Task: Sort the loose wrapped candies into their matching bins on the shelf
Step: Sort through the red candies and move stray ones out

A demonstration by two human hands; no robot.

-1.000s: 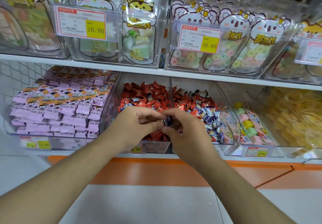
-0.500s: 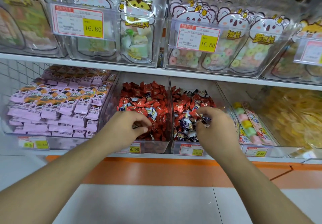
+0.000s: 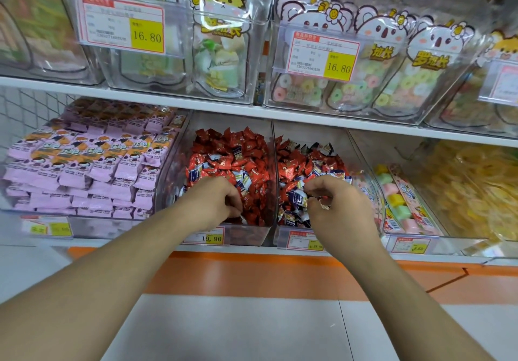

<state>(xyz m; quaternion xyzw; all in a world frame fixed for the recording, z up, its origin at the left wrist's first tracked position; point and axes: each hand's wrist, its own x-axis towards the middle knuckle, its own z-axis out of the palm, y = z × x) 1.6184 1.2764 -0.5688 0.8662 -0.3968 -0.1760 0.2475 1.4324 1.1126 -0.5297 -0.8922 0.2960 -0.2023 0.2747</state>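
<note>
Two clear bins stand side by side on the lower shelf. The left bin (image 3: pixel 252 234) holds mostly red wrapped candies (image 3: pixel 232 147) with a few blue-and-white candies (image 3: pixel 196 174) mixed in. The right bin (image 3: pixel 361 158) holds red and blue-and-white candies (image 3: pixel 297 200) together. My left hand (image 3: pixel 221 200) is down in the left bin, its curled fingertips buried among the red candies. My right hand (image 3: pixel 336 206) is over the front of the right bin with curled fingers, and a small wrapper end (image 3: pixel 325 207) shows at its fingertips.
Pink snack packets (image 3: pixel 84 170) fill the bin at the left. Pastel marshmallow packs (image 3: pixel 398 206) and yellow sweets (image 3: pixel 471 186) fill the bins at the right. The upper shelf (image 3: pixel 252 112) carries clear boxes of bagged sweets with price tags. An orange strip (image 3: pixel 252 273) runs below.
My hands met in front of the bins around a blue candy, then parted. The right hand carried it to the right bin and has sunk lower; the left hand went down into the left bin.
</note>
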